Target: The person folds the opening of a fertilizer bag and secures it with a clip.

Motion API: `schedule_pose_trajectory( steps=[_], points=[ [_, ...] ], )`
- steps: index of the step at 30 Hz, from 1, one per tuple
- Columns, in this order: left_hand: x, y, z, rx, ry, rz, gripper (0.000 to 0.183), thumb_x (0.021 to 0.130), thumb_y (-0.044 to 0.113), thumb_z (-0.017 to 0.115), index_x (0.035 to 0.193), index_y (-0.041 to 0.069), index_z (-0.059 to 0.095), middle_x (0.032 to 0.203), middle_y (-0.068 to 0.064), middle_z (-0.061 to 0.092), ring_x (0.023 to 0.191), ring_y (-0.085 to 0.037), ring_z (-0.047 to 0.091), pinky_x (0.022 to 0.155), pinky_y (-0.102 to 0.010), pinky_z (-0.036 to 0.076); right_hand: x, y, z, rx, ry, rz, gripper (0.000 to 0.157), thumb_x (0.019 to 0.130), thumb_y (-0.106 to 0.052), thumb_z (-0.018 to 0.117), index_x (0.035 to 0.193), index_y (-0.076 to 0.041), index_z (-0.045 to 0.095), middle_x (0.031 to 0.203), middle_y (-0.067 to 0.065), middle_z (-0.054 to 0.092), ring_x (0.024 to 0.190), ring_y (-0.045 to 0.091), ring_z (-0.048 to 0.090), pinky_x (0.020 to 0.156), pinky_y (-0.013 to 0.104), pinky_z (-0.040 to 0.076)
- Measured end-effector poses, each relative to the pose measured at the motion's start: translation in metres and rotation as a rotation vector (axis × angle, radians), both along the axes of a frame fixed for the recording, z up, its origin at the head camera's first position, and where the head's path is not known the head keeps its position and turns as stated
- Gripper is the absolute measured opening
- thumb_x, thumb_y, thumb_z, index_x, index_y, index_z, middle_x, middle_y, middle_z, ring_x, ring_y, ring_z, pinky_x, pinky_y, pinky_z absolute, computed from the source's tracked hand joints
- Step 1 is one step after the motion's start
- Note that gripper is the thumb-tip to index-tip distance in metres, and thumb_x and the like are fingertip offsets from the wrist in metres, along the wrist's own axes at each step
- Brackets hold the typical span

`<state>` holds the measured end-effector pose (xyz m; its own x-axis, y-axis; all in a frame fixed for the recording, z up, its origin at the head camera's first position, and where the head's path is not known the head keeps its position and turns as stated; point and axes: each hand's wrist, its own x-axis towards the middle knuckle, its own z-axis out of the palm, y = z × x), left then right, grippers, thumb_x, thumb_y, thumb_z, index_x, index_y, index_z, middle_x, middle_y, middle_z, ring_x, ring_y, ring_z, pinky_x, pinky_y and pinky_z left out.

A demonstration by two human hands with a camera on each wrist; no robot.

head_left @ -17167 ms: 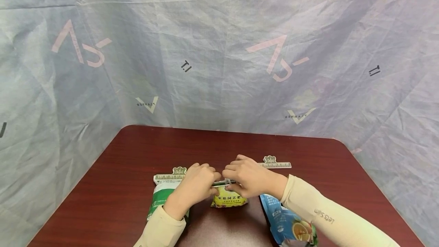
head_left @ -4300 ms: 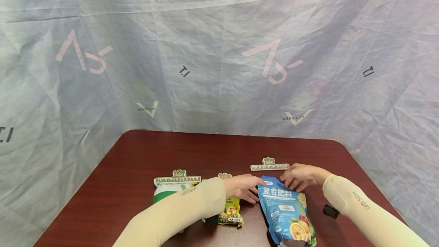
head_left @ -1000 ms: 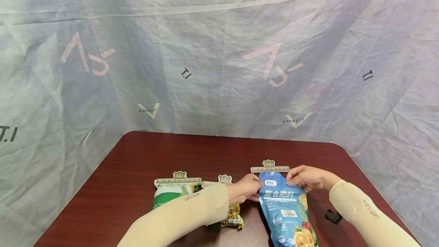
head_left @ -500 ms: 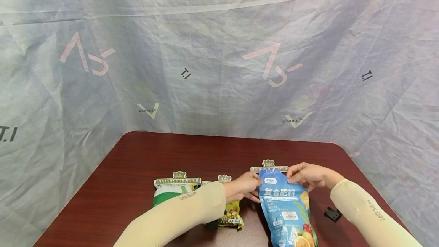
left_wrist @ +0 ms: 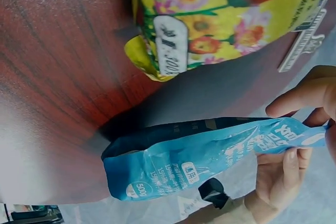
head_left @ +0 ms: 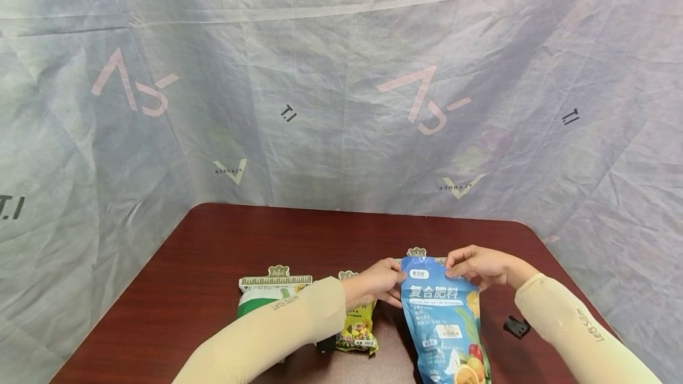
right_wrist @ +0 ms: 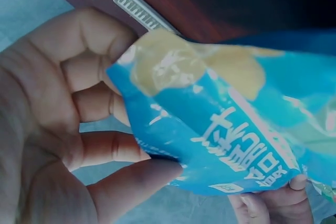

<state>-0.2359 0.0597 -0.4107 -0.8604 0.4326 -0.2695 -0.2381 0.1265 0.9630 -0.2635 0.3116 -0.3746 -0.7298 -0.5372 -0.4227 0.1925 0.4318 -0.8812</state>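
My left hand (head_left: 379, 280) pinches the top left edge of a blue fertilizer bag (head_left: 437, 319) printed with white characters and fruit. At the bag's top right, my right hand (head_left: 482, 265) pinches the other side between thumb and fingers. The left wrist view shows the bag (left_wrist: 178, 156) slanting up from the table, its upper end between both hands. Just behind the bag's top lies a long bag clip (head_left: 417, 252), partly covered by it in the head view. One end of this clip (right_wrist: 142, 9) shows beyond the bag in the right wrist view.
Left of the blue bag, a yellow flower-printed bag (head_left: 358, 328) has a similar clip (head_left: 348, 275) at its top. Farther left lies a green and white bag (head_left: 258, 301) with a clip (head_left: 274, 281) across its top. A grey cloth (head_left: 341, 76) hangs behind the table (head_left: 320, 224).
Earlier, both hands worked at the yellow bag's clip. Since then they have moved to the blue bag and pinched its top. Over the last second its top has risen, overlapping the clip behind.
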Motion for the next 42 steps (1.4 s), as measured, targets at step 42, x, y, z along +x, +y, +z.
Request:
schedule_pose_trajectory(
  steps=[42],
  points=[
    [-0.015,-0.015,0.033,0.023,0.056,-0.050,0.009,0.096,0.013,0.048,0.099,0.005,0.049,0.081,-0.012,0.056,0.064,-0.023,0.062,0.066,-0.044,0.053,0.002,-0.004,0.036,0.038,0.232,0.009,0.022,0.087,-0.019,0.062,0.093,0.002,0.058,0.068,0.003,0.043,0.057,0.016,0.037,0.048,0.029,0.039]
  ],
)
